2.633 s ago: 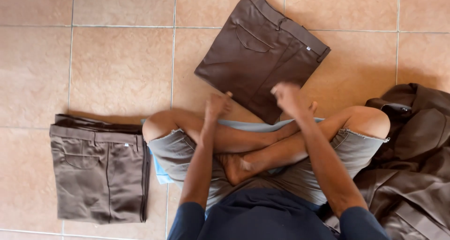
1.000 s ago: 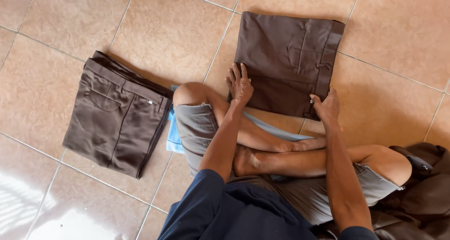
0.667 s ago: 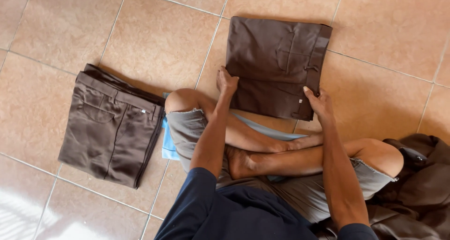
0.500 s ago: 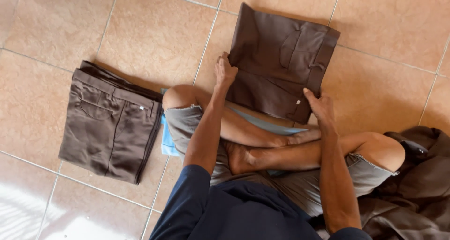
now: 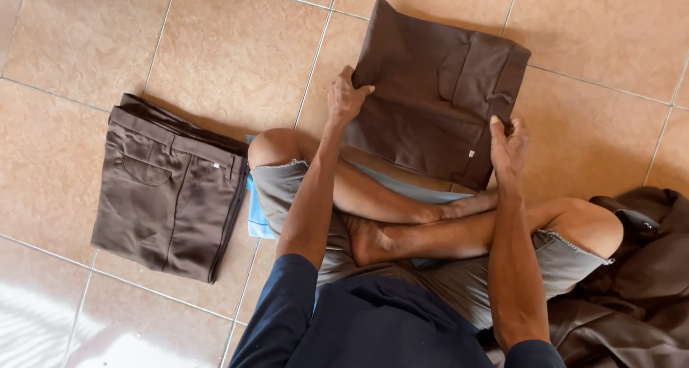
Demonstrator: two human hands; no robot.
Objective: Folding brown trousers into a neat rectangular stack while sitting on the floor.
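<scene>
Since half a second before: folded brown trousers [image 5: 438,95] tipped a little further, far corner raised toward the top edge of the tiled floor [image 5: 222,45]; both hands kept on the cloth. Head view, looking down: left hand [image 5: 347,99] at the near left edge of the fold, fingers curled over it and pinching the fabric. Right hand [image 5: 508,144] at the near right corner beside the waistband, fingers closed on the cloth there, thumb pointing away. Trousers flat on the tiles just beyond the crossed bare legs [image 5: 430,217], pocket flap uppermost on the right half. To the left, well apart, a stack of folded brown trousers [image 5: 169,188] square on the floor, touching a light blue cloth [image 5: 257,213] tucked under the left knee. At the right edge, a loose heap of brown garments [image 5: 631,275], pressed against the right knee.
</scene>
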